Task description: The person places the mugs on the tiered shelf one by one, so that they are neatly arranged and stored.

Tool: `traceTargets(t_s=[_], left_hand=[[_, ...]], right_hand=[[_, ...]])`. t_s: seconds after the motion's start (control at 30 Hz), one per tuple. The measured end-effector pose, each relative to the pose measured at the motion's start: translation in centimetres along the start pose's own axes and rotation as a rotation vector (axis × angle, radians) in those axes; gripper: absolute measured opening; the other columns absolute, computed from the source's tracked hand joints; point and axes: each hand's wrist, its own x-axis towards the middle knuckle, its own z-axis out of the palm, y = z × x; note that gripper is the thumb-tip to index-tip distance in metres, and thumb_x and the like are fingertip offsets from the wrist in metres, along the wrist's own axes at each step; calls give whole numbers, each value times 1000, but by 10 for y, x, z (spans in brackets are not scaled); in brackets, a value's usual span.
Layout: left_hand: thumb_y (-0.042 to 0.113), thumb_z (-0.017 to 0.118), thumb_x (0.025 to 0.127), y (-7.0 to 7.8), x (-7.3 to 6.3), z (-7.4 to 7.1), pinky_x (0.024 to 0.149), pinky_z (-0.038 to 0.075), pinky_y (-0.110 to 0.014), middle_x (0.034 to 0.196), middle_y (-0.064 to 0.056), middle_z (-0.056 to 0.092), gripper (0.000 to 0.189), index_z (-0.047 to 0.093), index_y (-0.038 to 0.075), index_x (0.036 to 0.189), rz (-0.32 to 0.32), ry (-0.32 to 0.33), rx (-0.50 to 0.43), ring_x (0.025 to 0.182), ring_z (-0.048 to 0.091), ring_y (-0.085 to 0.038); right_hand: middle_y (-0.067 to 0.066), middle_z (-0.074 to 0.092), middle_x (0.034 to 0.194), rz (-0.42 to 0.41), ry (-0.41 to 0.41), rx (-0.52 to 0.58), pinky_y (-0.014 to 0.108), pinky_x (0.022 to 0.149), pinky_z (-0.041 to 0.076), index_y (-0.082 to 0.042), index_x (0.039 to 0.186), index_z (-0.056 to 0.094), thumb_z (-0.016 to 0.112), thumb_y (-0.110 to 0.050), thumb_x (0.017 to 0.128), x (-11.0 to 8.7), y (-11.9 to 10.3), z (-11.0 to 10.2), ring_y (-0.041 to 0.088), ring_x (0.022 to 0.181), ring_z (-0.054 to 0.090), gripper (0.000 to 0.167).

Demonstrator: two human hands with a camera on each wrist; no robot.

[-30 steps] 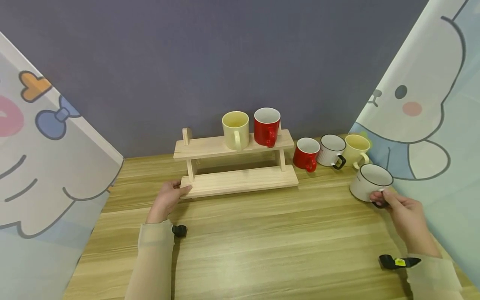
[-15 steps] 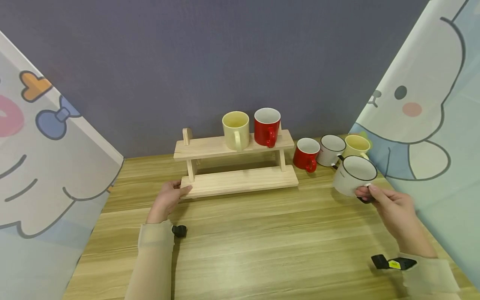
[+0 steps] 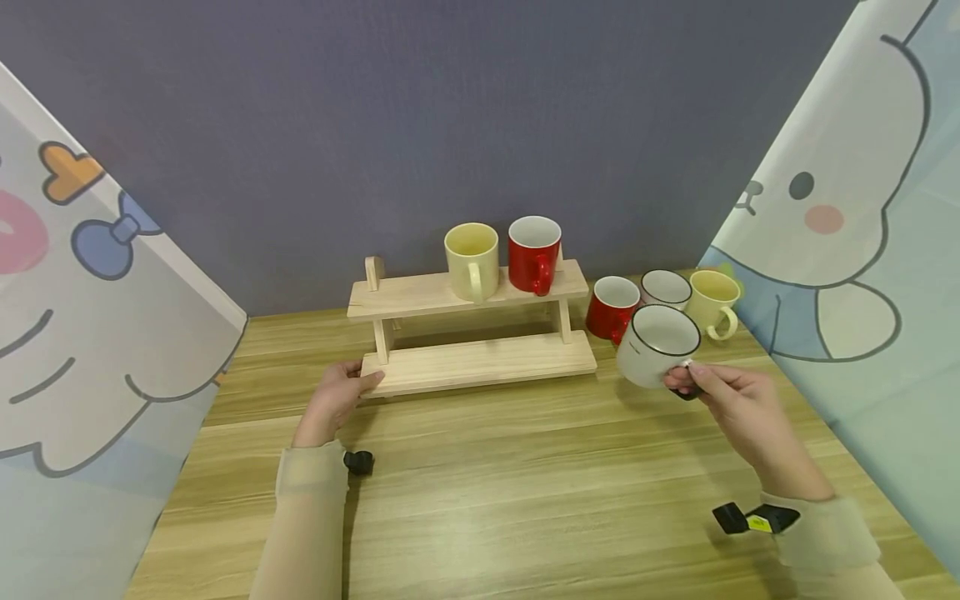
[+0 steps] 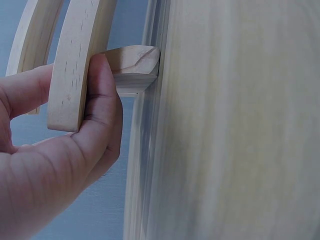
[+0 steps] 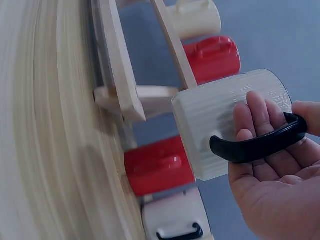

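Within right hand point(image 3: 738, 408), seemingly ribbed mug point(image 3: 651, 357)

Nothing is reading clearly; white, black-rimmed cylindrical mug point(image 3: 649, 357) is bearing a tiny dark mark point(image 3: 634, 350), too small to read; black wrist-worn device point(image 3: 731, 518) is showing a yellow label point(image 3: 759, 523), illegible

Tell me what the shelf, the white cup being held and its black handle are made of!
The shelf looks like bare wood: pale and matt, with grain lines and dark flecks. The held white cup may be glazed ceramic or enamelled metal: a white wall with a dark rim fits either. The black handle looks glossy, with shiny streaks: perhaps glaze, paint or plastic.
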Motion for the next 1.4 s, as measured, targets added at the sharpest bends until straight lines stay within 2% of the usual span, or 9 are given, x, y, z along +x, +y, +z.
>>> traceTargets(t_s=[0.1,0.37,0.87,1.07,1.27,1.4], left_hand=[[16,63,104,0,0,0,91,49,-37,131,-24,47,71,22,-17,153,-3,0,6,111,54,-28],[16,63,104,1,-1,-1,90,50,-37,129,-24,48,71,23,-18,152,-1,-4,8,108,55,-27],[17,62,105,1,-2,-1,107,38,-51,148,-32,32,78,12,-16,155,-19,-11,8,131,42,-40],[17,63,104,0,0,-1,102,43,-47,141,-29,40,76,16,-16,154,-10,-9,3,122,48,-34],[16,62,104,0,1,-1,93,48,-44,133,-24,47,71,22,-16,153,1,2,15,108,55,-27],[15,62,104,2,1,-1,96,47,-45,136,-28,45,72,20,-16,154,-5,-3,11,113,54,-31]], right_hand=[[19,74,100,6,-20,-26,29,85,54,29,110,60,49,7,105,4,1,8,21,95,72,25],[17,74,100,25,-112,-55,28,86,53,25,109,64,50,5,106,14,3,30,20,95,72,25],[18,74,94,88,-222,-251,27,84,54,19,105,70,56,-3,105,34,10,81,17,93,70,26],[16,75,93,98,-265,-288,28,83,55,12,102,75,59,-5,104,42,14,107,20,90,71,23],[17,75,94,93,-325,-229,33,84,55,11,101,76,60,-1,102,51,16,140,22,92,71,20],[14,75,95,107,-350,-213,36,86,55,8,101,77,61,-3,102,57,15,166,26,95,71,20]])
